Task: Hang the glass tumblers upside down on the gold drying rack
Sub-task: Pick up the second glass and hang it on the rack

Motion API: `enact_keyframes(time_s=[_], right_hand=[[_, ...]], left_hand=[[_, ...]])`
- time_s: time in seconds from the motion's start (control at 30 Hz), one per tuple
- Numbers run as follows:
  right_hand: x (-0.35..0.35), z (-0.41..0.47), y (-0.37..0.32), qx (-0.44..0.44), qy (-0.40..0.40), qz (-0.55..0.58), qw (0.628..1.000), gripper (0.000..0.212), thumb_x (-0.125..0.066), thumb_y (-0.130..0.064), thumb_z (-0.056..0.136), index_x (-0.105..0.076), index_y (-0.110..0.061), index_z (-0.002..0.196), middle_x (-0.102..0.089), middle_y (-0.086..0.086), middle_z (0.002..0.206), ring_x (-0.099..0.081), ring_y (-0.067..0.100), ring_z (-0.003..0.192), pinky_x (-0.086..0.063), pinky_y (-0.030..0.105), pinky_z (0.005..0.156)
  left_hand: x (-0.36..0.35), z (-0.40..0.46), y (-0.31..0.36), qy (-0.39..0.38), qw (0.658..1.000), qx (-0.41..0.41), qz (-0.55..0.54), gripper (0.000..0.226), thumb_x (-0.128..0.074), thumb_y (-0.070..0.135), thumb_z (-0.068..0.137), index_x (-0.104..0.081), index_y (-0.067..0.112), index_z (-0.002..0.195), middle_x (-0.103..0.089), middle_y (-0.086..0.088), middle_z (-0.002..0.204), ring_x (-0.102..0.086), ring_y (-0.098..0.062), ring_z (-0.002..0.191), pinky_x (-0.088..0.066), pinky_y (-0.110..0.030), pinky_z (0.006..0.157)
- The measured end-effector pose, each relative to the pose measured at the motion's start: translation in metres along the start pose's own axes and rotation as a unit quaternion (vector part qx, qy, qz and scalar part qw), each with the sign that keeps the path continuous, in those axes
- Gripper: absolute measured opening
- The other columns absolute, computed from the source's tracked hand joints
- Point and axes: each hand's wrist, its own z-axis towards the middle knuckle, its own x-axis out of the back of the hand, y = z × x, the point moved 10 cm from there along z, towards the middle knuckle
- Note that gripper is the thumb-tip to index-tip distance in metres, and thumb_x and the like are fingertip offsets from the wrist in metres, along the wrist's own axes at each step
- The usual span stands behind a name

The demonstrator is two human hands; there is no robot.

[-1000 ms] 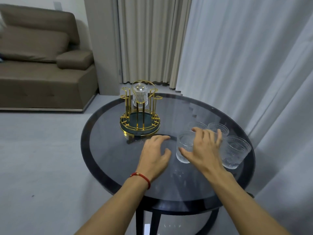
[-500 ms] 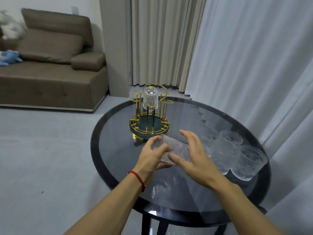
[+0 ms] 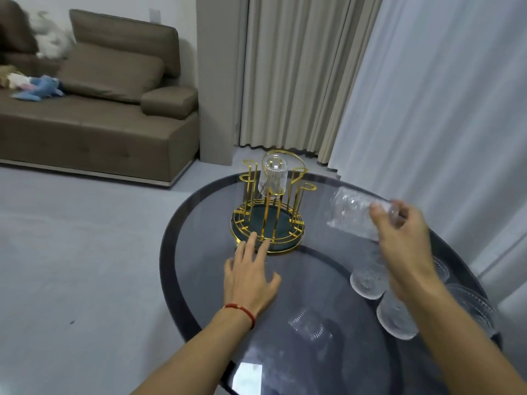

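Observation:
A gold drying rack [image 3: 268, 220] with a dark green base stands at the far side of the round glass table [image 3: 182, 269]. One glass tumbler [image 3: 273, 178] hangs upside down on a rear peg. My right hand [image 3: 405, 246] grips a ribbed tumbler [image 3: 352, 213] by its base, tilted on its side in the air to the right of the rack. My left hand [image 3: 251, 275] lies flat with straight fingers, fingertips touching the rack's front rim. Several more tumblers [image 3: 395, 317] stand on the table under my right forearm.
White curtains [image 3: 427, 109] hang close behind the table on the right. A brown sofa [image 3: 94, 115] with soft toys stands at the back left across grey floor. The table's dark rim runs near my left wrist.
My right hand lifted the tumbler up and to the right, alone. My left hand let go of it and moved forward onto the rack's front rim.

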Motion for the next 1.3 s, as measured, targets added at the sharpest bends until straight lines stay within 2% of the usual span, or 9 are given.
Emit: enact_keyframes(time_s=[0.1, 0.17, 0.27, 0.43, 0.63, 0.9, 1.07, 1.23, 1.3], right_hand=[[-0.016, 0.050, -0.050, 0.048, -0.013, -0.013, 0.999, 0.064, -0.068, -0.053, 0.091, -0.048, -0.025, 0.145, -0.058, 0.004, 0.138, -0.061, 0.021, 0.123, -0.051, 0.041, 0.103], [-0.041, 0.077, -0.084, 0.076, -0.035, -0.022, 0.996, 0.071, -0.066, -0.058, 0.087, -0.046, -0.024, 0.146, -0.058, 0.002, 0.139, -0.062, 0.020, 0.123, -0.052, 0.045, 0.105], [-0.094, 0.102, -0.130, 0.117, -0.083, -0.034, 0.989, 0.078, -0.062, -0.060, 0.087, -0.043, -0.019, 0.150, -0.056, 0.006, 0.147, -0.059, 0.024, 0.130, -0.049, 0.051, 0.109], [-0.194, 0.105, -0.178, 0.222, -0.183, -0.173, 0.942, 0.070, -0.056, -0.047, 0.102, -0.034, -0.012, 0.158, -0.044, 0.012, 0.161, -0.045, 0.030, 0.145, -0.035, 0.042, 0.116], [-0.271, 0.103, -0.164, 0.224, -0.266, -0.284, 0.893, 0.065, -0.057, -0.045, 0.102, -0.038, -0.011, 0.155, -0.039, 0.016, 0.161, -0.044, 0.037, 0.144, -0.036, 0.050, 0.119], [-0.308, 0.100, -0.128, 0.218, -0.319, -0.365, 0.847, 0.068, -0.065, -0.040, 0.099, -0.040, -0.013, 0.155, -0.046, 0.014, 0.158, -0.048, 0.035, 0.141, -0.040, 0.048, 0.117], [-0.324, 0.093, -0.108, 0.254, -0.337, -0.466, 0.778, 0.071, -0.069, -0.052, 0.092, -0.043, -0.025, 0.152, -0.054, 0.008, 0.151, -0.055, 0.035, 0.133, -0.049, 0.053, 0.105], [-0.331, 0.088, -0.099, 0.321, -0.321, -0.533, 0.714, 0.070, -0.075, -0.052, 0.086, -0.048, -0.029, 0.147, -0.062, 0.007, 0.139, -0.062, 0.034, 0.119, -0.048, 0.041, 0.078], [-0.334, 0.086, -0.099, 0.342, -0.312, -0.551, 0.695, 0.068, -0.077, -0.050, 0.086, -0.050, -0.030, 0.145, -0.064, 0.007, 0.135, -0.064, 0.034, 0.115, -0.050, 0.040, 0.074]], left_hand=[[-0.011, 0.006, 0.002, -0.003, 0.999, -0.021, 0.040, 0.075, -0.034, 0.055, 0.095, -0.003, 0.033, 0.159, 0.001, 0.004, 0.170, -0.009, -0.024, 0.153, -0.020, -0.054, 0.119], [-0.015, 0.006, 0.003, -0.008, 0.998, -0.020, 0.058, 0.074, -0.027, 0.057, 0.095, 0.001, 0.032, 0.159, 0.001, 0.004, 0.170, -0.017, -0.024, 0.150, -0.018, -0.056, 0.118], [-0.021, 0.007, 0.000, -0.017, 0.997, -0.020, 0.071, 0.076, -0.026, 0.059, 0.095, 0.007, 0.032, 0.158, 0.005, 0.004, 0.170, -0.018, -0.026, 0.150, -0.014, -0.058, 0.120], [-0.019, 0.007, 0.001, -0.008, 0.998, -0.024, 0.062, 0.076, -0.028, 0.057, 0.094, 0.007, 0.034, 0.158, 0.008, 0.006, 0.169, -0.015, -0.027, 0.150, -0.013, -0.058, 0.119], [-0.016, 0.010, 0.002, 0.000, 0.999, -0.029, 0.046, 0.077, -0.032, 0.053, 0.091, 0.001, 0.035, 0.158, 0.001, 0.004, 0.170, -0.023, -0.028, 0.147, -0.016, -0.060, 0.117], [-0.019, 0.012, 0.002, -0.004, 0.999, -0.024, 0.038, 0.077, -0.034, 0.051, 0.090, -0.001, 0.035, 0.157, -0.002, 0.003, 0.170, -0.024, -0.029, 0.146, -0.016, -0.060, 0.118], [-0.018, 0.012, 0.003, -0.007, 0.999, -0.019, 0.043, 0.076, -0.036, 0.050, 0.092, -0.001, 0.035, 0.158, 0.000, 0.002, 0.170, -0.022, -0.031, 0.148, -0.013, -0.061, 0.118], [-0.019, 0.010, 0.003, -0.003, 0.999, -0.016, 0.045, 0.075, -0.036, 0.051, 0.095, 0.004, 0.037, 0.157, 0.005, 0.004, 0.170, -0.014, -0.032, 0.151, -0.007, -0.060, 0.119], [-0.020, 0.009, 0.002, -0.001, 0.999, -0.016, 0.047, 0.075, -0.036, 0.051, 0.095, 0.004, 0.037, 0.157, 0.005, 0.004, 0.170, -0.014, -0.032, 0.151, -0.008, -0.060, 0.119]])
